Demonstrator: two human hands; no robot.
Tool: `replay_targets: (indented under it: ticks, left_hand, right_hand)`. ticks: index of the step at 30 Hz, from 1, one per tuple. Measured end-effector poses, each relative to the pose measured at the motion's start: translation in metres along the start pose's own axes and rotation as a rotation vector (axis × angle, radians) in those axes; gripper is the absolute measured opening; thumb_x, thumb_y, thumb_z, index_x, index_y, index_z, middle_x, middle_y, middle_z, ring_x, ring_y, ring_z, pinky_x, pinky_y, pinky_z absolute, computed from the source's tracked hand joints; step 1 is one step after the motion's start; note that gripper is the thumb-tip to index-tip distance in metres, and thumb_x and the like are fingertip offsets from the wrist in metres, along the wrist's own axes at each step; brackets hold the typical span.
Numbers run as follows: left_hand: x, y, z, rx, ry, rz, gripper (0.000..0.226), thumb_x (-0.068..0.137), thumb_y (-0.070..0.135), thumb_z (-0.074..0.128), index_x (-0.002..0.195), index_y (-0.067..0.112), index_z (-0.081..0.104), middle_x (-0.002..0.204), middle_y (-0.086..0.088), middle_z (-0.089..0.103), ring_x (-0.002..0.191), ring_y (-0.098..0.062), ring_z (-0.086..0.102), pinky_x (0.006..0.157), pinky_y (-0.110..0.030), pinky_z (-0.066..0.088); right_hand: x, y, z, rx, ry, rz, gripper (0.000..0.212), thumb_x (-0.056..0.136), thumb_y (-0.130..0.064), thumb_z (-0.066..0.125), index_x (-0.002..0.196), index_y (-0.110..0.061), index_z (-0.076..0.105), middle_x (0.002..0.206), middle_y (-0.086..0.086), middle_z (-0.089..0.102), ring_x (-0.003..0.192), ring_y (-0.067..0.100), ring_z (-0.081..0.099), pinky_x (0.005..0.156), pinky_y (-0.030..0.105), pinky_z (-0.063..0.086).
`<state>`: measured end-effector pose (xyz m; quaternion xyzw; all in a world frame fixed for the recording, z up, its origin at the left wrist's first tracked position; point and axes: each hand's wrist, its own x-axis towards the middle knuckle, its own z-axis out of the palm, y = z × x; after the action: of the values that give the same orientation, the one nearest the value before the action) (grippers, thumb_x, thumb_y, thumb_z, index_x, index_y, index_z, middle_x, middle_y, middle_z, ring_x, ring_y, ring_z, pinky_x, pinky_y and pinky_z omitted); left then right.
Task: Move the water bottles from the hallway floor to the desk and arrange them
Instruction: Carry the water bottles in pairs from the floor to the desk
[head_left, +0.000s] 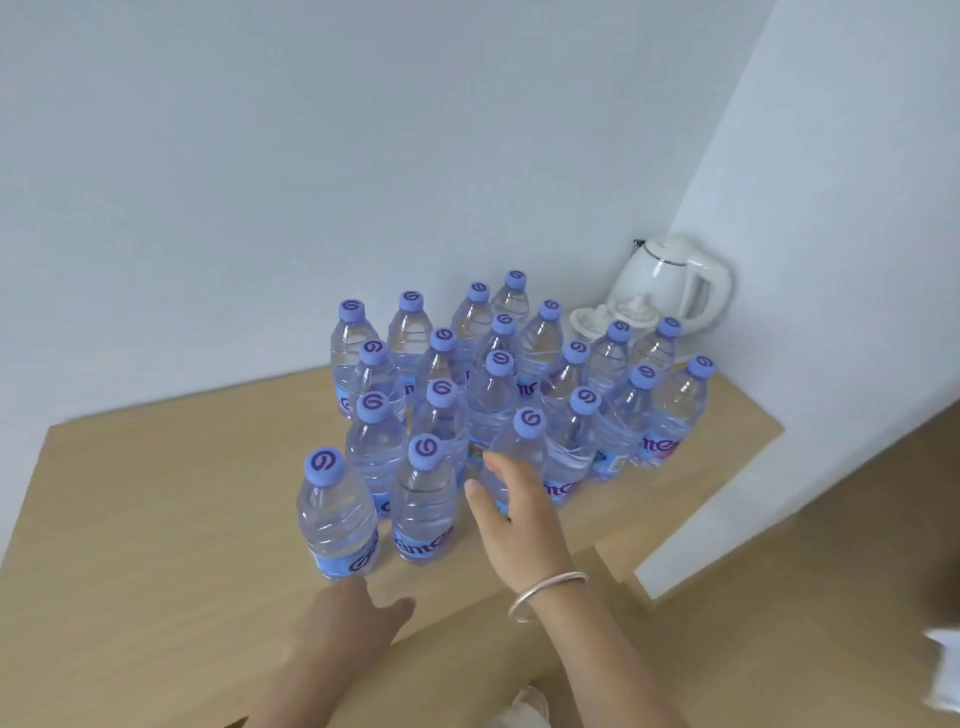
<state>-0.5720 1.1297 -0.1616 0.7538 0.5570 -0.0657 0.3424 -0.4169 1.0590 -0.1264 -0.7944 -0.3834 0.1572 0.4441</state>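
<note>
Several clear water bottles with purple caps stand upright in rows on the wooden desk (156, 519), reaching back toward the wall. The nearest bottle (336, 519) stands at the front left, and another (423, 504) stands beside it. My left hand (353, 618) hovers just below the nearest bottle, fingers relaxed, holding nothing. My right hand (511, 512), with a silver bracelet on the wrist, reaches to a front-row bottle (519, 452), thumb and fingers spread beside its body. Whether the hand touches that bottle is unclear.
A white electric kettle (670, 280) stands in the back right corner behind the bottles, with a white cup (597, 319) in front of it. White walls close off the desk at the back and right. The desk's front edge runs near my forearms.
</note>
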Motion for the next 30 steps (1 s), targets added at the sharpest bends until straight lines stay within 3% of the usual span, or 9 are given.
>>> replay_targets:
  ticks: [2,5,10,14,18,22,26,30]
  left_hand:
    - [-0.001,0.016,0.006,0.066,-0.039,0.128,0.060,0.087,0.057,0.050,0.137,0.024,0.042,0.134,0.007,0.051,0.122,-0.013,0.049,0.091,-0.024,0.039]
    - [-0.004,0.050,0.015,0.088,-0.079,0.284,0.055,0.087,0.055,0.052,0.135,0.028,0.044,0.134,0.008,0.052,0.120,-0.012,0.050,0.092,-0.024,0.039]
    - [-0.003,0.116,0.049,0.136,-0.131,0.491,0.050,0.086,0.052,0.057,0.130,0.029,0.051,0.124,0.008,0.058,0.112,-0.011,0.055,0.094,-0.026,0.043]
    - [-0.015,0.188,0.092,0.180,-0.143,0.632,0.047,0.086,0.052,0.057,0.127,0.030,0.053,0.126,0.010,0.057,0.113,-0.010,0.054,0.094,-0.026,0.042]
    - [-0.034,0.268,0.145,0.210,-0.191,0.734,0.048,0.084,0.052,0.058,0.126,0.029,0.054,0.125,0.012,0.058,0.109,-0.010,0.055,0.092,-0.025,0.042]
    - [-0.058,0.347,0.200,0.212,-0.245,0.819,0.048,0.085,0.052,0.058,0.126,0.028,0.054,0.126,0.011,0.057,0.104,-0.008,0.055,0.086,-0.023,0.039]
    - [-0.079,0.421,0.243,0.285,-0.265,0.949,0.054,0.086,0.053,0.054,0.133,0.028,0.049,0.131,0.013,0.053,0.100,-0.004,0.051,0.083,-0.021,0.036]
    - [-0.098,0.491,0.278,0.343,-0.267,1.050,0.052,0.087,0.054,0.051,0.133,0.030,0.048,0.129,0.013,0.053,0.109,-0.007,0.053,0.082,-0.022,0.037]
  right_hand:
    - [-0.009,0.011,-0.019,0.002,0.060,0.052,0.032,0.092,-0.025,0.055,0.123,-0.016,0.055,0.112,-0.015,0.050,0.112,0.005,0.048,0.089,0.012,0.031]
    - [-0.023,0.032,-0.052,-0.007,0.156,0.121,0.026,0.090,-0.019,0.058,0.115,-0.011,0.060,0.104,-0.013,0.055,0.102,0.004,0.051,0.085,0.012,0.035]
    - [-0.051,0.079,-0.125,0.031,0.309,0.286,0.022,0.090,-0.018,0.058,0.111,-0.014,0.062,0.105,-0.010,0.058,0.098,0.005,0.052,0.073,-0.002,0.034]
    - [-0.079,0.123,-0.195,0.022,0.418,0.420,0.019,0.090,-0.022,0.058,0.109,-0.020,0.061,0.104,-0.013,0.057,0.099,0.005,0.052,0.079,0.013,0.036]
    - [-0.105,0.172,-0.271,-0.023,0.459,0.528,0.022,0.090,-0.025,0.058,0.111,-0.020,0.061,0.106,-0.010,0.061,0.093,0.002,0.054,0.075,0.014,0.037]
    - [-0.126,0.218,-0.346,-0.104,0.502,0.592,0.027,0.090,-0.024,0.057,0.115,-0.014,0.060,0.111,-0.006,0.060,0.099,0.009,0.054,0.083,0.020,0.037]
    - [-0.142,0.253,-0.407,-0.174,0.540,0.631,0.029,0.091,-0.027,0.056,0.119,-0.018,0.059,0.117,-0.008,0.059,0.093,0.007,0.051,0.081,0.018,0.035]
    - [-0.151,0.279,-0.459,-0.192,0.580,0.660,0.031,0.092,-0.027,0.055,0.121,-0.017,0.058,0.119,-0.006,0.058,0.113,0.010,0.050,0.086,0.015,0.032]
